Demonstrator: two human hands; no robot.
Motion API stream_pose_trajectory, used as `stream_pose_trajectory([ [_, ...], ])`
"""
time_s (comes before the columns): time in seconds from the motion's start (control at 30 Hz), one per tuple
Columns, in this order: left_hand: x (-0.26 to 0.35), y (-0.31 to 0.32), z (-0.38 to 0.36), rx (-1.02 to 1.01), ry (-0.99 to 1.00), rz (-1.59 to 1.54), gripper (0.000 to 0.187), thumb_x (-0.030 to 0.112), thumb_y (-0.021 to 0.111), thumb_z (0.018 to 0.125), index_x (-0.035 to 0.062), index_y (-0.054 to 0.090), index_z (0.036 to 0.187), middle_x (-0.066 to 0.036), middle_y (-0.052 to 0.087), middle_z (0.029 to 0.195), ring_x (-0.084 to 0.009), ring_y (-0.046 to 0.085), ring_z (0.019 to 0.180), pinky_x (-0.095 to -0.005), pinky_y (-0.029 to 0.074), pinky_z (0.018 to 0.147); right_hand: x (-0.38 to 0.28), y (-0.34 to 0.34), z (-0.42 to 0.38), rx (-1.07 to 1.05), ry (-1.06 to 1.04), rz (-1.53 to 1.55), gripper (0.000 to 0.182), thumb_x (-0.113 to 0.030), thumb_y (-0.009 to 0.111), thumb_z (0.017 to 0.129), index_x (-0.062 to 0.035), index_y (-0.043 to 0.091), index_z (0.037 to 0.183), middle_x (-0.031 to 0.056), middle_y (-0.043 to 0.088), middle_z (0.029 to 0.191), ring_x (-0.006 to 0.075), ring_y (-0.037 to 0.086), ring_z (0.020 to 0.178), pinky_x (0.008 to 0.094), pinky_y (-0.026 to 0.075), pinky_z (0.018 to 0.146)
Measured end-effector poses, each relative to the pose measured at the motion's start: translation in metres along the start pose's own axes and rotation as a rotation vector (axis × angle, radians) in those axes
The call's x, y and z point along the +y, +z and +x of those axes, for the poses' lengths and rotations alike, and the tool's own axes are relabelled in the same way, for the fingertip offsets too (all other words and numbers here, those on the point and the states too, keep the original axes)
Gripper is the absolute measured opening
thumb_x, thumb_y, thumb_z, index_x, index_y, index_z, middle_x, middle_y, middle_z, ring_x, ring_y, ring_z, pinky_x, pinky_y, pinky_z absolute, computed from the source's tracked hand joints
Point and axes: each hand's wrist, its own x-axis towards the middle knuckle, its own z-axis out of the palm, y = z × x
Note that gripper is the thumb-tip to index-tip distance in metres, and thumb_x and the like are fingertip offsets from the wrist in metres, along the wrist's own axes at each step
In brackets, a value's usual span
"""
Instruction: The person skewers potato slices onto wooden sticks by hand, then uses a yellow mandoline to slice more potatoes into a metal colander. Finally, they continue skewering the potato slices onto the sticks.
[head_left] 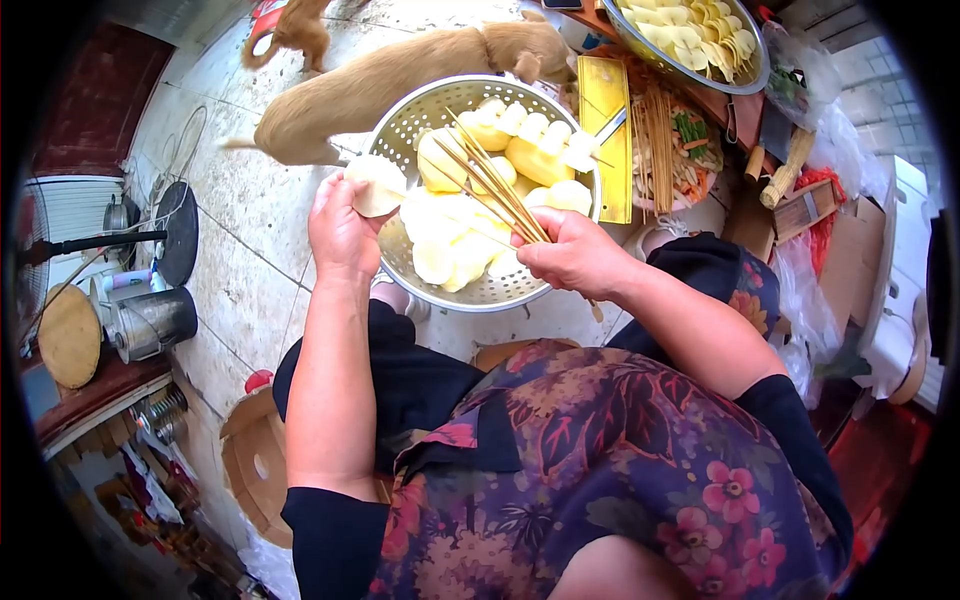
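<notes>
My left hand (345, 225) holds a pale potato slice (376, 186) at the left rim of a metal colander (408, 112). Closed around a bundle of thin wooden skewers (490, 180), my right hand (570, 250) is over the colander's lower right side. The skewers point up and left across the bowl. Inside the colander lie peeled potatoes (445, 160) and a heap of thin slices (450, 240). Some slices sit on a skewer near the right rim.
A tan dog (380, 85) stands just behind the colander, with another animal (300, 35) further back. A yellow board (604, 140) with a knife (610, 125) and more skewers (656, 150) are to the right. A bowl of skewered slices (690, 40) is at upper right.
</notes>
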Motion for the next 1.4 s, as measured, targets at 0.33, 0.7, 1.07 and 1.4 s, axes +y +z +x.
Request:
stream_pose_trajectory([
  [0.33,0.004,0.009,-0.01,0.048,0.08,0.123,0.023,0.009,0.054,0.088,0.001,0.053,0.11,-0.012,0.063,0.101,-0.022,0.066,0.088,-0.0373,0.058,0.074,0.002,-0.002,0.0,0.018,-0.034,-0.036,0.015,-0.014,0.061,0.086,-0.0061,0.058,0.098,-0.0026,0.054,0.074,0.005,0.048,0.063,0.0224,0.04,0.056],
  [0.7,-0.004,0.023,-0.02,0.041,-0.035,0.083,0.021,0.012,0.055,0.092,0.0007,0.055,0.109,-0.012,0.064,0.102,-0.0207,0.067,0.087,-0.0348,0.059,0.074,0.009,-0.001,0.005,0.072,-0.164,-0.185,0.011,-0.013,0.062,0.089,-0.0083,0.057,0.098,-0.0042,0.052,0.07,0.0029,0.044,0.055,0.0199,0.035,0.048],
  [1.07,-0.014,0.004,-0.004,-0.026,-0.065,-0.031,0.025,0.01,0.048,0.097,0.0002,0.048,0.119,-0.014,0.06,0.114,-0.026,0.063,0.105,-0.0432,0.054,0.089,0.007,0.002,0.003,0.059,-0.169,-0.165,0.012,-0.014,0.062,0.085,-0.005,0.059,0.093,-0.002,0.055,0.076,0.0061,0.051,0.069,0.0248,0.044,0.062],
  [1.4,-0.017,0.033,-0.03,-0.185,-0.267,0.172,0.025,0.02,0.061,0.094,0.0033,0.057,0.111,-0.01,0.066,0.105,-0.0203,0.067,0.093,-0.0365,0.057,0.08,0.013,0.004,0.013,0.101,-0.206,-0.019,0.013,-0.012,0.062,0.089,-0.0067,0.055,0.097,-0.0013,0.052,0.068,0.0054,0.044,0.051,0.0212,0.036,0.046],
])
